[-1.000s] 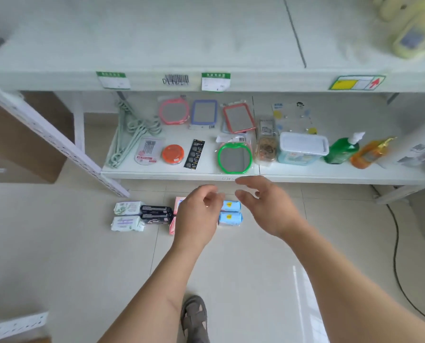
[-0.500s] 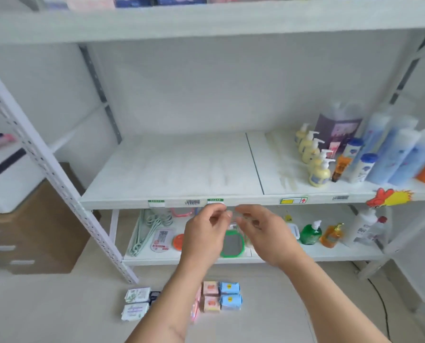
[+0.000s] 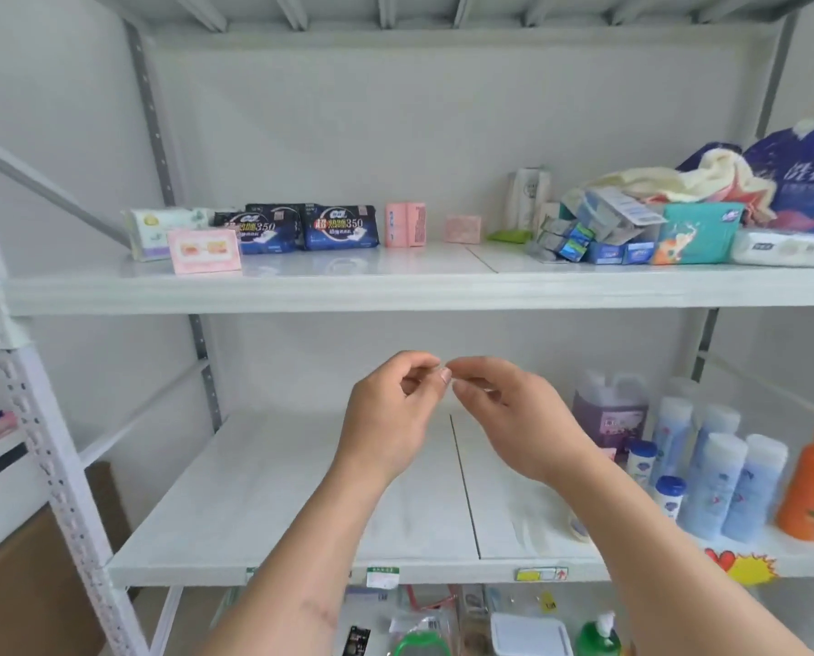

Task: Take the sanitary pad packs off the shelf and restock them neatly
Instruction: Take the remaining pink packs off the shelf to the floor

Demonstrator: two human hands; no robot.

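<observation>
Hovering empty, fingers loosely curled — left hand [image 3: 388, 414], right hand [image 3: 514, 419] — well below pad packs [image 3: 339, 227].

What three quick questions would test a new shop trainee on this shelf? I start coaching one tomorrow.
1. True or false: the two dark blue pad packs lie on the upper shelf.
2. Which lies nearest the front edge of the upper shelf's left end? A) the pale pink box B) the orange bottle C) the teal tissue pack
3. Fill in: the left hand and the right hand hold ____.

Key: 1 true. 2 A. 3 nothing; both are empty, fingertips nearly meeting in front of the bare left half of the middle shelf.
</observation>
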